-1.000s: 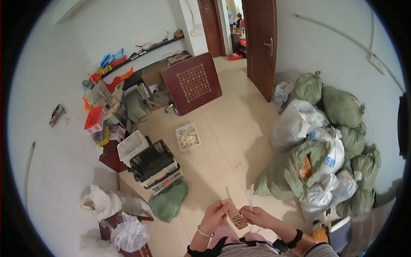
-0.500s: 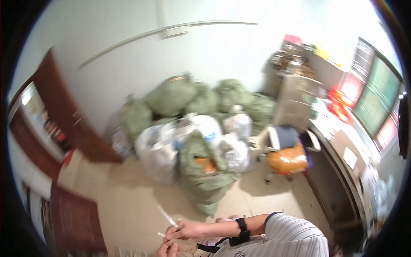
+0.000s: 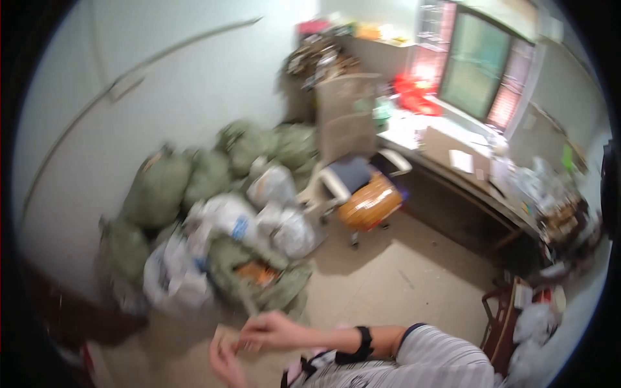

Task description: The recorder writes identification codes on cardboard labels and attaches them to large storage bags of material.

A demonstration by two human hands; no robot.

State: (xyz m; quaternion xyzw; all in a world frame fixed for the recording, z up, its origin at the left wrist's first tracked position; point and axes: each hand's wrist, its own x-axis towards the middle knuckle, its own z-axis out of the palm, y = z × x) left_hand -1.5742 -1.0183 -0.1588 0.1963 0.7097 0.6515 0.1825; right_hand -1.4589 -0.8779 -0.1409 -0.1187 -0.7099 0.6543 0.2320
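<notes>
My right hand [image 3: 275, 331] comes in from the right, with a black band [image 3: 363, 343] on its wrist. Its fingers are closed round a slim pale stick [image 3: 247, 302], which points up and away and is smeared by motion. Right beside it, my left hand [image 3: 224, 359] has its fingers bent and pressed together at the right fingertips. Whatever those fingers hold is too blurred to name. Beyond both hands, a green woven sack [image 3: 226, 265] lies on the floor, its mouth gaping around something orange [image 3: 257, 273]. Neither hand touches the sack.
Green sacks [image 3: 155, 191] and white plastic bags [image 3: 174, 275] are heaped along the wall. An office chair [image 3: 359, 174] carries an orange taped parcel [image 3: 372, 204]. A cluttered desk [image 3: 414, 145] runs under the window. A brown wooden stool [image 3: 508, 330] stands at the right.
The view has swung to the right: sacks and chair appear further left, and more of the desk and the stool show. Both hands stay close together, and the stick now looks fainter.
</notes>
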